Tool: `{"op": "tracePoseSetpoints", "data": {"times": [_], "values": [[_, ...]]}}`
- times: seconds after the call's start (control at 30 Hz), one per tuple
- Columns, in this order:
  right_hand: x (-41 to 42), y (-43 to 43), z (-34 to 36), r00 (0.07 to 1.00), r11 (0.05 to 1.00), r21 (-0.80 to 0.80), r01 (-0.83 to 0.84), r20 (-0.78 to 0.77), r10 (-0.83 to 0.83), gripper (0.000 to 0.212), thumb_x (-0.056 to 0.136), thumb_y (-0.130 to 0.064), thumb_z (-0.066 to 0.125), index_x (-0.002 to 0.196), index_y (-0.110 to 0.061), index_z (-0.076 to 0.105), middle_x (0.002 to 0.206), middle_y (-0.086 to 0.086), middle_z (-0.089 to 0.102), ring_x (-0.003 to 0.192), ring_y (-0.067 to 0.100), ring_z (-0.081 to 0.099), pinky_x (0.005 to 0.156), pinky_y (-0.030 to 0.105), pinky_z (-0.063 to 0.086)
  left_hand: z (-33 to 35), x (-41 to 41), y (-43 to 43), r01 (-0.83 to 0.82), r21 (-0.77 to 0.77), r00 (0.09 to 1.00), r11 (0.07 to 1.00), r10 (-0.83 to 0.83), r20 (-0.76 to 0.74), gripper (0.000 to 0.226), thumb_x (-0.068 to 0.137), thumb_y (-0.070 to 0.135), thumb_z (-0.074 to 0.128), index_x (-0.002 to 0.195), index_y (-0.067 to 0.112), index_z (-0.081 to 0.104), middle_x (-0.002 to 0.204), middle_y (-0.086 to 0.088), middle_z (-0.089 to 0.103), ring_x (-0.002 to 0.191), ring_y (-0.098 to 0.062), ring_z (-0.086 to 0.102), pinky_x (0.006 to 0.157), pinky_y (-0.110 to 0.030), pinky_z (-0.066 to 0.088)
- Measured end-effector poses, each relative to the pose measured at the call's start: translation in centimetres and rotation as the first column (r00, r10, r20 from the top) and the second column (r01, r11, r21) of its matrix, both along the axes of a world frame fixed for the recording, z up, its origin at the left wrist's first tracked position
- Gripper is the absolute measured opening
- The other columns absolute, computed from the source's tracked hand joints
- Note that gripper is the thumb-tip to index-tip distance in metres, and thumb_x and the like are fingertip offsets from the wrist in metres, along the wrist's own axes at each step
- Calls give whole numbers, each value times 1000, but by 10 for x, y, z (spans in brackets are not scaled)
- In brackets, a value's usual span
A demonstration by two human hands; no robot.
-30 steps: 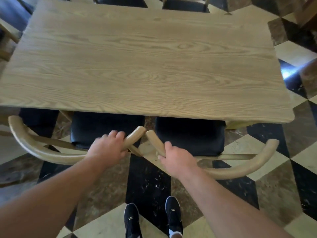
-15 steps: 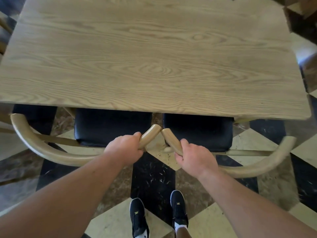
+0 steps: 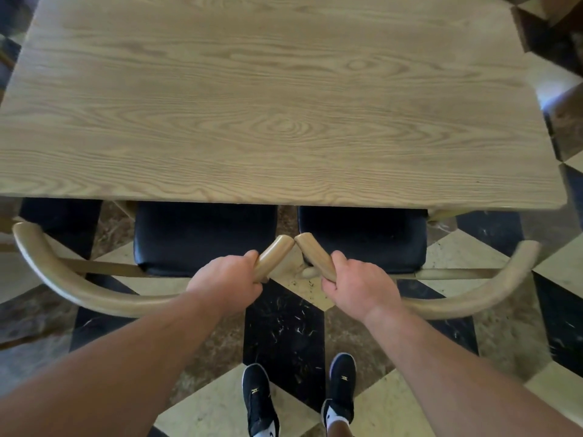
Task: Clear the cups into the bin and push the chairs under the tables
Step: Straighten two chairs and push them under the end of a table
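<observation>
Two wooden chairs with black seat cushions stand side by side at the near edge of a light wooden table (image 3: pixel 284 99). The left chair (image 3: pixel 202 238) has its seat partly under the tabletop, and so does the right chair (image 3: pixel 362 238). My left hand (image 3: pixel 225 280) grips the right end of the left chair's curved backrest. My right hand (image 3: pixel 358 283) grips the left end of the right chair's backrest. The two backrest ends almost touch between the seats. No cups or bin are in view.
The floor is a checkered pattern of black, cream and brown tiles (image 3: pixel 284 335). My two black shoes (image 3: pixel 258 398) stand just behind the chairs. A dark piece of furniture (image 3: pixel 561 14) shows at the top right corner.
Both chairs have slid forward, further under the table, and their backrest ends have come together. My hands kept their grip and my feet stepped closer.
</observation>
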State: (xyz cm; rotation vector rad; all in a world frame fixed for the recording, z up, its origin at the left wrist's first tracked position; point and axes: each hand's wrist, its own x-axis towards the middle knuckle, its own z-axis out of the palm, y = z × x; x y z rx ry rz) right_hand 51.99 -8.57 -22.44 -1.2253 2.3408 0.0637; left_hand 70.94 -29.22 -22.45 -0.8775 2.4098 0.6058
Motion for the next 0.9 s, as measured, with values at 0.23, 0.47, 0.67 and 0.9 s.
{"op": "tracePoseSetpoints", "data": {"times": [0.23,0.47,0.67,0.9], "values": [[0,1,-2,1000,1000,-4,6,-1,-6,31,100,-57,48,97,-29,36,68,-8,54,53,14,54,46,38,40,1,1,3,-1,-43,1000,999,0,-15,23,90,48,63,96,36,44,74,10,62,61,-11,60,47,-32,44],[-2,5,37,995,990,99,-101,1,101,77,98,-77,42,154,-25,34,128,4,59,120,31,57,106,56,46,44,-17,18,187,-209,979,960,-164,124,66,92,68,67,139,27,45,118,6,59,105,-19,60,81,-36,47],[-57,66,132,999,983,-175,-52,-22,49,78,95,-77,38,151,-23,43,132,3,57,123,29,50,105,49,44,137,-91,54,254,-205,962,945,-268,-42,84,90,78,53,159,33,38,158,5,47,145,-22,40,114,-46,40],[-174,206,255,980,960,-264,87,-152,-131,67,91,-85,42,106,-26,71,98,-8,68,96,20,62,75,40,48,257,-242,174,367,-91,917,926,-377,-135,75,91,75,64,152,37,45,155,2,52,137,-24,50,105,-46,50]]}}
